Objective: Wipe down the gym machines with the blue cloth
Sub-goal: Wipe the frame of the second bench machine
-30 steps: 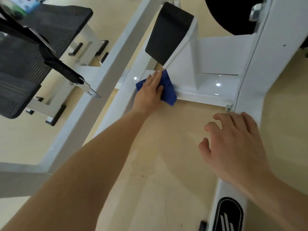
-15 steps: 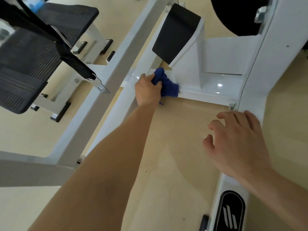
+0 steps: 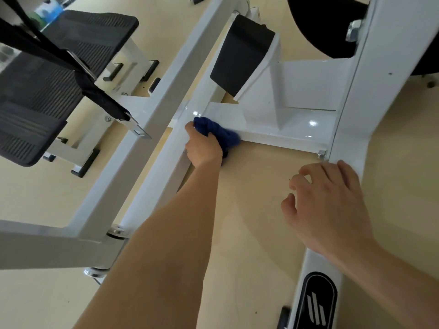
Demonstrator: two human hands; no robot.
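The blue cloth, bunched up, lies against the near edge of the white machine's low crossbar, gripped by the left hand, while the right hand rests loose-fingered on the white upright beam.

Bright even light, glare spots on the white crossbar, wide-angle edge distortion, slight blur
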